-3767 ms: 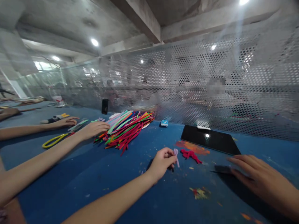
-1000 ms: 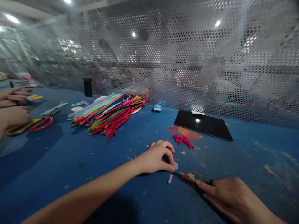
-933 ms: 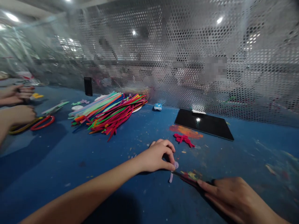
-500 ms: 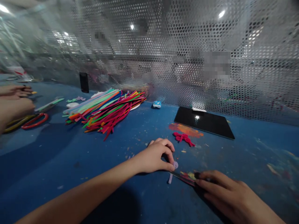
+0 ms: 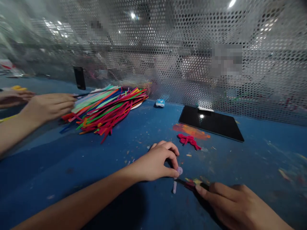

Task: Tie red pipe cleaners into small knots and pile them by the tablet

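My left hand (image 5: 161, 161) rests on the blue table, thumb and fingertips pinched on a lavender pipe cleaner (image 5: 180, 171) with a curled end. A short lavender length (image 5: 174, 187) lies just below the fingertips; whether it still joins the curl I cannot tell. My right hand (image 5: 231, 199) is closed around a dark, thin-bladed tool (image 5: 189, 184), its handle mostly hidden. Its tip is at the lavender piece, close to my left thumb. Beyond my left hand lies a twisted crimson pipe cleaner (image 5: 189, 141).
A pile of coloured pipe cleaners (image 5: 112, 111) lies left, touched by another person's hand (image 5: 51, 107). A black tablet (image 5: 212, 123), a small blue-and-white object (image 5: 160, 103) and a dark phone-like slab (image 5: 79, 78) are near the perforated metal screen (image 5: 155, 48).
The other person's hand has moved right to the pile, and the red-handled scissors at left no longer show. My right hand and its tool have shifted slightly; my left hand keeps its pinch.
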The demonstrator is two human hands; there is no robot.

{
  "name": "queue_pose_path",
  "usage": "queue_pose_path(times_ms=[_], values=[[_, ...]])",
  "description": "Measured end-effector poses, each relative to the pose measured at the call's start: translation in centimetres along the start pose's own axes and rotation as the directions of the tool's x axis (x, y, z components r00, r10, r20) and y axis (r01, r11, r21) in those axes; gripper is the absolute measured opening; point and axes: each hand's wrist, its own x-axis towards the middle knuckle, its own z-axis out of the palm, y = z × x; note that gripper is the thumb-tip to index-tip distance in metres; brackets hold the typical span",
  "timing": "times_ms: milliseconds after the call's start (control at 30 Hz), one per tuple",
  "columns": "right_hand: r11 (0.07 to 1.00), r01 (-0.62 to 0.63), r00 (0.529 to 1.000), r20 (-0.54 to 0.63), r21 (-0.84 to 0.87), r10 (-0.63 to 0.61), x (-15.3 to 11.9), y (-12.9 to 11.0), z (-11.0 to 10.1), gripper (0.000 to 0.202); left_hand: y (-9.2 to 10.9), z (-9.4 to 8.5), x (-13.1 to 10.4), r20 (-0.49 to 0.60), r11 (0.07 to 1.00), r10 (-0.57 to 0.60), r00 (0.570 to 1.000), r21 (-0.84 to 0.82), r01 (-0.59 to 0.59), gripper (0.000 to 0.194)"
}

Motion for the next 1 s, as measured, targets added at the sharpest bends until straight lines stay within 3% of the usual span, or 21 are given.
queue_pose_path(times_ms=[133, 300, 700, 1000], values=[[0.991, 0.071, 0.997, -0.007, -0.114, -0.072, -0.12, 0.21, -0.25, 0.043, -0.03, 0.03, 0.04, 0.006, 1.0, -0.013, 1.0, -0.01, 0.013, 0.009], [0.969, 0.155, 0.987, 0.075, -0.19, -0.143, 0.05, 0.34, -0.66, 0.045, -0.14, 0.11, 0.1, 0.009, 1.0, -0.012, 1.0, -0.01, 0.012, 0.008], [0.95, 0.186, 0.982, 0.051, -0.25, -0.179, 0.28, 0.03, -0.75, 0.05, -0.2, 0.23, 0.18, 0.01, 1.0, -0.014, 1.0, -0.014, 0.014, 0.006], [0.934, 0.218, 0.975, 0.113, -0.283, -0.194, 0.53, -0.01, -0.76, 0.05, -0.2, 0.29, 0.09, -0.002, 1.0, 0.0, 1.0, -0.009, 0.0, 0.007]])
